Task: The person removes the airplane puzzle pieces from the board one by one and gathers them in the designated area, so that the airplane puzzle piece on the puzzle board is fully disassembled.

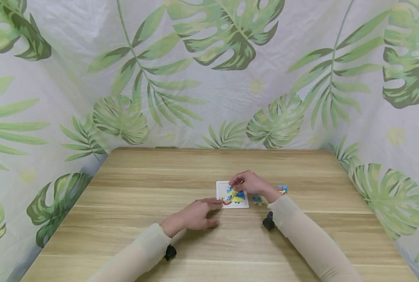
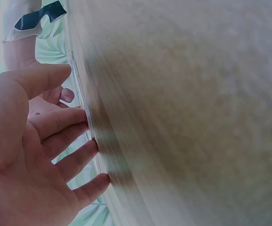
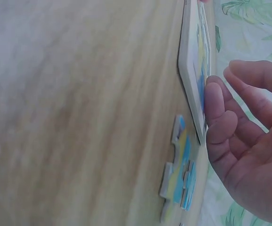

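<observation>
A small white-framed puzzle board (image 1: 245,206) lies on the table, and a yellow airplane picture on blue pieces shows in it. My left hand (image 1: 198,214) lies at its left side, fingers stretched out and fingertips at the board's edge. Over the board's upper right is my right hand (image 1: 251,183), its fingers bent downward. In the right wrist view, fingertips (image 3: 214,96) of that hand meet the board's face, and no piece shows between them. Part of the picture is hidden under the right hand.
Loose blue-and-yellow puzzle pieces (image 1: 257,200) lie just right of the board, below the right wrist. Another loose piece (image 1: 282,189), blue with red, lies farther right. The wooden table (image 1: 153,176) reaches back to a leaf-printed curtain (image 1: 181,86).
</observation>
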Available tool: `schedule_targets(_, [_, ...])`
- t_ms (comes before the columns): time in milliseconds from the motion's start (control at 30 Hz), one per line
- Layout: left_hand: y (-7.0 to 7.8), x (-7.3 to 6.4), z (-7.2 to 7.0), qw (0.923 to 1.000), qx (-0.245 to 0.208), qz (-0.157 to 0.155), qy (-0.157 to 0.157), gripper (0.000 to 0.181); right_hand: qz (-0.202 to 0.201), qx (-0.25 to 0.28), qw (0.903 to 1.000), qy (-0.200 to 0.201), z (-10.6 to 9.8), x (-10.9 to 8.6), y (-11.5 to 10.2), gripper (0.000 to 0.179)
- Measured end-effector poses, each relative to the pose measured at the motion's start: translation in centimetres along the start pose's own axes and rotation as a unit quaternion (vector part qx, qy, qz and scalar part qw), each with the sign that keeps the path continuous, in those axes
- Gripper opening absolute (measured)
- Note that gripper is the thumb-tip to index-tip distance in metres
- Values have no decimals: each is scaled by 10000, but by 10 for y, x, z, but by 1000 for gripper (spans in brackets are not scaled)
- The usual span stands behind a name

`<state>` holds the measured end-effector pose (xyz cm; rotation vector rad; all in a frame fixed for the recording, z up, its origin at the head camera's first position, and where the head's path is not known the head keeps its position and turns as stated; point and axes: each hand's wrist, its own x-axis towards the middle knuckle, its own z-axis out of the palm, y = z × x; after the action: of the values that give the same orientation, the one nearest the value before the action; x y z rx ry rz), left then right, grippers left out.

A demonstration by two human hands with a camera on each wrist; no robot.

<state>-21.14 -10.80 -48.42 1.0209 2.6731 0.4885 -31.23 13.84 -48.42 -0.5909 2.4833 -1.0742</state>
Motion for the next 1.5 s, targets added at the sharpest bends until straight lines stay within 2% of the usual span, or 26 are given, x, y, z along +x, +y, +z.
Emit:
schedule_targets(433, [0, 0, 1, 10000, 12, 8, 17, 53, 44, 102, 9999, -126, 2, -1, -5, 20])
schedule_targets(1000, [-2, 0, 2, 9999, -29, 148, 56, 53, 59, 487, 9988, 17, 5, -1, -8, 23])
schedule_targets(1500, [-1, 0, 0, 9998, -99, 162, 30, 52, 109, 463, 9987, 163, 6, 1, -4, 22])
